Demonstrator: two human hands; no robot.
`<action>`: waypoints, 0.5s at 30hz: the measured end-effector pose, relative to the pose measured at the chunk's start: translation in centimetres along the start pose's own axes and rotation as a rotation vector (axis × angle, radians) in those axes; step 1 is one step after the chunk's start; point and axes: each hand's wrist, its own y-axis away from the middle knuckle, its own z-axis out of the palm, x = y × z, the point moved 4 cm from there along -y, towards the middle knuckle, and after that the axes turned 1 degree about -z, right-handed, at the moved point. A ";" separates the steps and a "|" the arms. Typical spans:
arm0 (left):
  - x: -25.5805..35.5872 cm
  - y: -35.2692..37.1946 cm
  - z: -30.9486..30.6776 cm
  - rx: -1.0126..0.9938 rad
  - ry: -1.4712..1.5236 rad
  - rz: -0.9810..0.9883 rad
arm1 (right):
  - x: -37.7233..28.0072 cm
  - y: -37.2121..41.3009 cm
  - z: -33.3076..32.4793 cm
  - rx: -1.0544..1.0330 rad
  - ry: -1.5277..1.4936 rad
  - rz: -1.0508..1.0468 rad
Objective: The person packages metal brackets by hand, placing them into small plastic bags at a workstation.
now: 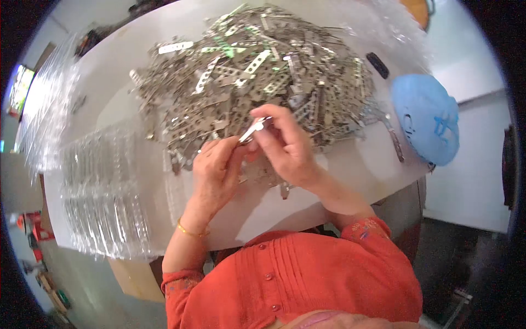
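Note:
Both hands meet at the near edge of a large heap of flat metal strips (230, 77), many with round holes. My left hand (216, 167), a yellow bangle on its wrist, is closed on the lower end of a shiny metal piece (252, 130). At its upper end, the thumb and fingers of my right hand (285, 145) pinch the same piece. The piece slants up to the right between the hands. Its exact shape is hard to make out, and the fingers cover both ends.
Clear plastic packs in rows (104, 192) lie on the white table (274, 211) at the left. A blue cloth item (426, 119) and a black object (377, 65) are at the right. Clear plastic wrap (383, 27) lies at the back right.

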 end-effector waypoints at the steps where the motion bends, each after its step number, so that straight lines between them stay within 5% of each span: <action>1: -0.1 0.0 0.0 -0.045 -0.053 -0.077 | -0.5 0.0 0.0 -0.015 0.002 -0.003; 10: 2.3 0.6 1.2 -0.187 0.081 -0.086 | -2.3 1.8 -0.3 -0.014 0.106 -0.174; 14: 3.7 1.0 1.5 -0.204 0.164 -0.125 | -2.9 2.6 -1.2 -0.106 0.137 -0.040; 15: 4.0 1.0 1.4 -0.220 0.117 -0.149 | -3.7 2.7 -1.7 -0.077 0.252 -0.157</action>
